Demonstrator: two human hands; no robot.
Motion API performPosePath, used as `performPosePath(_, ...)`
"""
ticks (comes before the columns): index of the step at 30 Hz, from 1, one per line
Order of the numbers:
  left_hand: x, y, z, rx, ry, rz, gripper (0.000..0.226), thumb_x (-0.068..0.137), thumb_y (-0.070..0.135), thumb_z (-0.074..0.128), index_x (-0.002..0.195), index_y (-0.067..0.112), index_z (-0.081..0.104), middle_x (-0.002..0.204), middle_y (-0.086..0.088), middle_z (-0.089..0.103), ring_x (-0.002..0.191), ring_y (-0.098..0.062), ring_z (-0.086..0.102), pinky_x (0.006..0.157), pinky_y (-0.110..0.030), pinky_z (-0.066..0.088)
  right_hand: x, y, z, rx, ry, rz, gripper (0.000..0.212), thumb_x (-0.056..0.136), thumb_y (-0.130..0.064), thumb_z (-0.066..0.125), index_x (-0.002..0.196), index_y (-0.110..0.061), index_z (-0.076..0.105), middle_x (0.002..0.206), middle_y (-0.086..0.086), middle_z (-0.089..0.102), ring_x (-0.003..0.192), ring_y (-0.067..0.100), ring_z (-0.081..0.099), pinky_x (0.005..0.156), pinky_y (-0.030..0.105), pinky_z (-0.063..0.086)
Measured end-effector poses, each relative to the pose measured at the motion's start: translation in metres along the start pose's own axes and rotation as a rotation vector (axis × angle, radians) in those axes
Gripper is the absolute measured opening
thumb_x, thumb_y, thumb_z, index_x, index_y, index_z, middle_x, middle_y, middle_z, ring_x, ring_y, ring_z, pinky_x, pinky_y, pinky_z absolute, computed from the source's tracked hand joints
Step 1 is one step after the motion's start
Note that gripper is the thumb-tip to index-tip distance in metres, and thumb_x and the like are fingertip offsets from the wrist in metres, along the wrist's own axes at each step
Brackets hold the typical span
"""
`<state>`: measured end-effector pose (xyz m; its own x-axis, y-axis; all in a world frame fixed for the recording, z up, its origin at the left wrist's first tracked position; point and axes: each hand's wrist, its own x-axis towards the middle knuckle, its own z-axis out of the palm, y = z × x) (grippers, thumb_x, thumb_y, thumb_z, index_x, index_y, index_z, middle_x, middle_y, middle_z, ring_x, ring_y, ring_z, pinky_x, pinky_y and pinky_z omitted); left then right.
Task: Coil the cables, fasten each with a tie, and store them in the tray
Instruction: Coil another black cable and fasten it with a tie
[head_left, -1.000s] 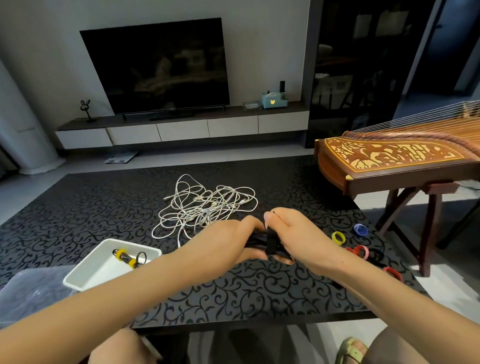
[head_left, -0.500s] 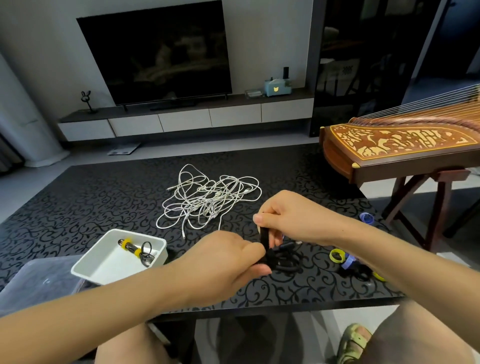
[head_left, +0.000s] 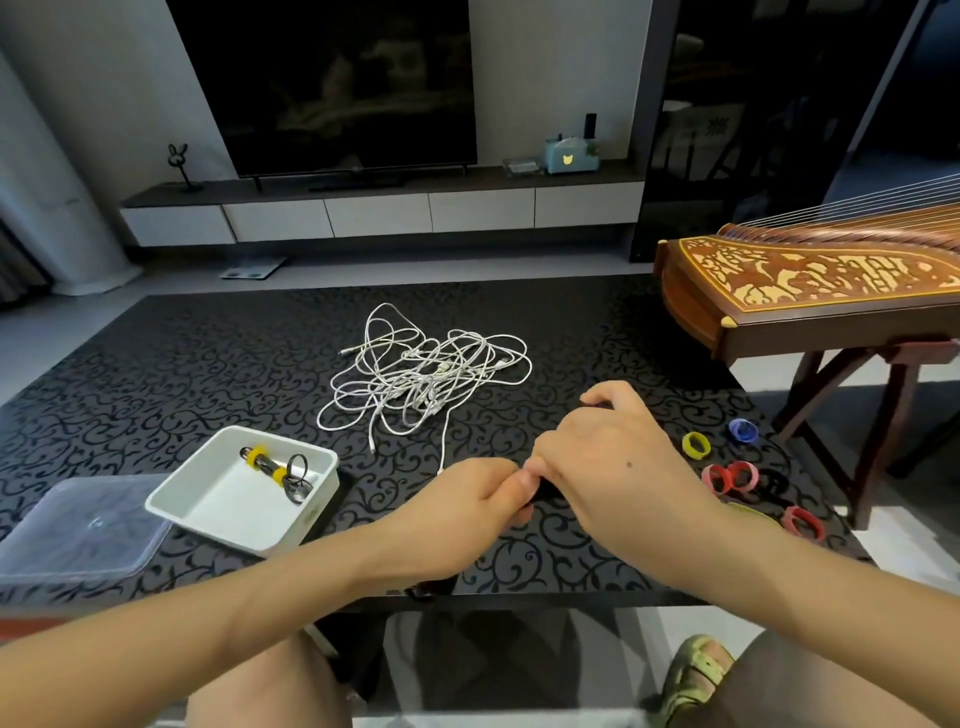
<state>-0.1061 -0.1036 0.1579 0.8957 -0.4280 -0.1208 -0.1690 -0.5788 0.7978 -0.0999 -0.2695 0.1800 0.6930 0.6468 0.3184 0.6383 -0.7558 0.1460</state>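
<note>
Black cable (head_left: 545, 498) on bench, mostly hidden, gripped between curled left hand (head_left: 467, 499) and right hand (head_left: 613, 467), seemingly holding its coil for tying; white cables (head_left: 426, 374) beyond hands, tray (head_left: 223, 535) left, ties (head_left: 696, 445) right.

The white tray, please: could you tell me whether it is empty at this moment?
No, a coiled black cable bound with two yellow ties lies inside the white tray.
</note>
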Motion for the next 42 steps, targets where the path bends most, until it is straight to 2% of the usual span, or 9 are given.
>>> performPosePath(3,0.001,0.001,0.002,-0.407,-0.114,-0.16,0.038,0.102,0.034,0.036,0.079,0.008,0.049,0.048,0.015,0.034,0.04,-0.002,0.027,0.043,-0.016,0.029,-0.007,-0.002,0.018,-0.022,0.338,-0.018,0.017,0.062,-0.005,0.083,0.06,-0.013,0.068,0.057,-0.005,0.064,0.071,0.017,0.069,0.095,0.05,0.047)
performPosePath(6,0.004,0.001,0.002,-0.702,-0.247,-0.317,0.034,0.101,0.03,0.039,0.074,0.012,0.05,0.05,0.01,0.027,0.041,-0.002,0.022,0.039,-0.014,0.023,-0.017,-0.001,0.034,0.066,0.466,-0.104,0.026,0.091,-0.006,0.054,0.073,-0.003,0.073,0.076,0.006,0.072,0.091,0.025,0.07,0.099,0.06,0.04)
performPosePath(10,0.016,-0.002,0.0,-0.948,-0.37,-0.445,0.039,0.101,0.033,0.034,0.071,0.011,0.047,0.045,0.011,0.025,0.035,0.0,0.022,0.035,-0.012,0.023,-0.023,0.004,0.048,-0.055,0.396,-0.155,0.041,0.095,-0.008,0.032,0.093,0.005,0.071,0.099,0.016,0.071,0.107,0.03,0.065,0.1,0.066,0.034)
performPosePath(15,0.03,-0.007,-0.008,-0.996,-0.503,-0.526,0.039,0.093,0.034,0.038,0.067,0.007,0.049,0.038,0.01,0.03,0.028,-0.001,0.028,0.031,-0.013,0.027,-0.032,0.007,0.054,-0.254,0.212,-0.184,0.046,0.077,-0.01,0.041,0.113,0.009,0.063,0.114,0.022,0.065,0.118,0.036,0.056,0.104,0.063,0.032)
performPosePath(22,0.037,-0.017,-0.032,-1.029,-0.796,-0.462,0.058,0.09,0.039,0.028,0.086,-0.003,0.068,0.061,-0.013,0.067,0.057,-0.025,0.069,0.06,-0.033,0.058,-0.036,-0.006,0.062,0.389,0.263,0.158,0.025,0.092,-0.019,0.045,0.091,-0.003,0.064,0.075,0.004,0.059,0.066,0.025,0.057,0.062,0.037,0.048)
performPosePath(28,0.055,-0.051,-0.025,-0.871,-0.229,-0.392,0.045,0.098,0.033,0.033,0.104,0.004,0.067,0.108,-0.017,0.07,0.097,-0.027,0.067,0.092,-0.039,0.051,-0.032,-0.005,0.088,1.216,0.03,0.715,0.026,0.096,-0.023,0.05,0.075,-0.009,0.049,0.063,0.001,0.053,0.053,0.007,0.052,0.057,0.031,0.051)
performPosePath(31,0.069,-0.054,0.004,-0.816,-0.207,-0.272,0.033,0.083,0.041,0.056,0.102,0.017,0.068,0.12,-0.012,0.066,0.11,-0.022,0.062,0.102,-0.036,0.043,-0.022,-0.006,0.1,1.422,-0.061,0.781,0.021,0.096,-0.015,0.05,0.076,-0.01,0.054,0.064,0.001,0.055,0.056,0.015,0.055,0.063,0.035,0.054)
performPosePath(39,0.111,-0.051,0.048,-1.231,0.156,-0.157,0.017,0.094,0.021,0.054,0.085,0.007,0.051,0.058,0.001,0.049,0.05,-0.012,0.051,0.063,-0.03,0.057,-0.035,0.01,0.124,1.523,-0.229,0.67,0.023,0.101,-0.029,0.043,0.1,-0.013,0.06,0.089,-0.004,0.07,0.079,0.009,0.065,0.076,0.029,0.053)
performPosePath(42,0.119,-0.058,0.04,-1.235,0.342,-0.156,0.017,0.095,0.024,0.053,0.084,0.012,0.048,0.052,0.005,0.042,0.041,-0.009,0.041,0.058,-0.028,0.056,-0.04,0.041,0.136,1.514,-0.066,0.881,0.024,0.102,-0.027,0.039,0.108,-0.02,0.061,0.099,0.0,0.069,0.085,0.011,0.064,0.076,0.026,0.05)
